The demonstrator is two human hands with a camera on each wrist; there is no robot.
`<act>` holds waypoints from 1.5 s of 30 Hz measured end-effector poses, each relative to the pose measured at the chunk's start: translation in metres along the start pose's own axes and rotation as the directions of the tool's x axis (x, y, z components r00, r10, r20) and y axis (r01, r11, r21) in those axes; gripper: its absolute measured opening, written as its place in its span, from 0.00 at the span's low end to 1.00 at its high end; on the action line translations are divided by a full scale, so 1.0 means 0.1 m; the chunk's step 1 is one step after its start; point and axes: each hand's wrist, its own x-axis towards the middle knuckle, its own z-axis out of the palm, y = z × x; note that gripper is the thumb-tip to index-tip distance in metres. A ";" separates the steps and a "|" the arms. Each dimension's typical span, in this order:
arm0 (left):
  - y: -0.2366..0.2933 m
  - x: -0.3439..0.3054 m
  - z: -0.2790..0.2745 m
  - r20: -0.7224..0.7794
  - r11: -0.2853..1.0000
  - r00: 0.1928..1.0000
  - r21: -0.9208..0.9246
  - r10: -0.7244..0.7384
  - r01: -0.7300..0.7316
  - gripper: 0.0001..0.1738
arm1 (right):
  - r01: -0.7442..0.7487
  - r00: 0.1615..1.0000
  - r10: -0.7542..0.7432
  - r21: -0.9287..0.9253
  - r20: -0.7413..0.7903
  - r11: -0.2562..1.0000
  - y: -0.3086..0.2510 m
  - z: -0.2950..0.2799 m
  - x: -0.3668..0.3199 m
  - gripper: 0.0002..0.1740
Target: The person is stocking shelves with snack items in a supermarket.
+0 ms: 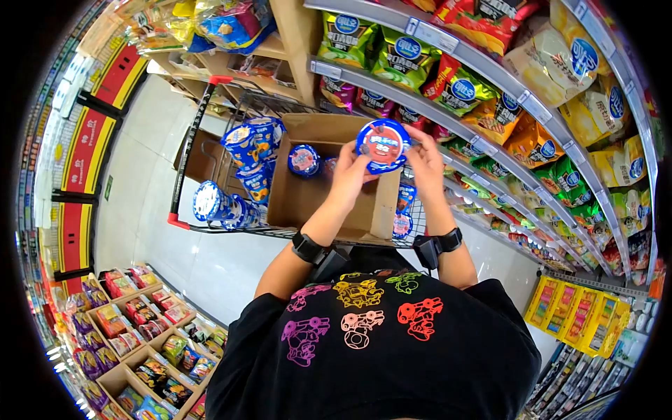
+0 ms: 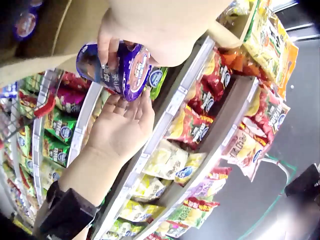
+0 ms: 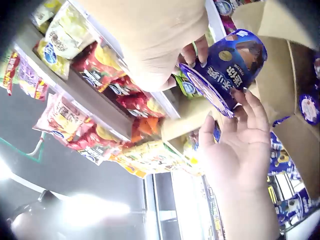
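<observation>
A round blue snack cup [image 1: 383, 145] with a red-and-white lid is held up between both hands above an open cardboard box [image 1: 294, 203] in a shopping cart [image 1: 185, 150]. My left hand [image 1: 358, 166] grips its lower left side. My right hand [image 1: 414, 150] grips the right side. In the left wrist view the left hand's fingertips [image 2: 107, 50] curl over the cup [image 2: 120, 70], and the right hand [image 2: 122, 127] cups it from below. The right wrist view shows right fingertips [image 3: 200, 50] on the cup [image 3: 225, 70], with the left hand [image 3: 240, 140] against its lid side.
Another blue cup [image 1: 304, 159] lies inside the box, and several more [image 1: 252, 143] are stacked in the cart beside it. Shelves of chip bags [image 1: 490, 105] run along the right, close to the hands. Low bins of snacks [image 1: 140, 329] stand at the lower left across the pale floor.
</observation>
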 end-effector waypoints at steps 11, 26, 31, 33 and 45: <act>-0.84 0.62 -1.48 -0.224 0.768 0.736 -0.125 -0.639 0.629 0.34 | -0.171 0.952 0.305 -0.765 0.035 0.621 1.80 0.90 -0.39 0.31; -1.24 1.01 -1.82 -0.279 0.667 0.635 -0.025 -0.720 0.745 0.42 | -0.831 0.556 0.767 -0.211 -0.320 0.515 2.63 1.14 -0.35 0.32; -1.42 0.90 -1.90 -0.323 0.672 0.629 -0.034 -0.708 0.739 0.26 | -0.727 0.682 0.693 -0.107 -0.234 0.679 2.05 1.26 -0.58 0.34; -1.48 0.90 -1.91 -0.366 0.734 0.693 0.038 -0.621 0.678 0.13 | -0.687 0.725 0.669 -0.107 -0.166 0.719 1.87 1.23 -0.69 0.27; -0.94 0.43 -0.01 0.241 0.983 0.964 0.169 -0.108 0.068 0.11 | -0.486 0.665 0.565 0.291 -0.489 0.824 1.19 -0.59 -0.73 0.09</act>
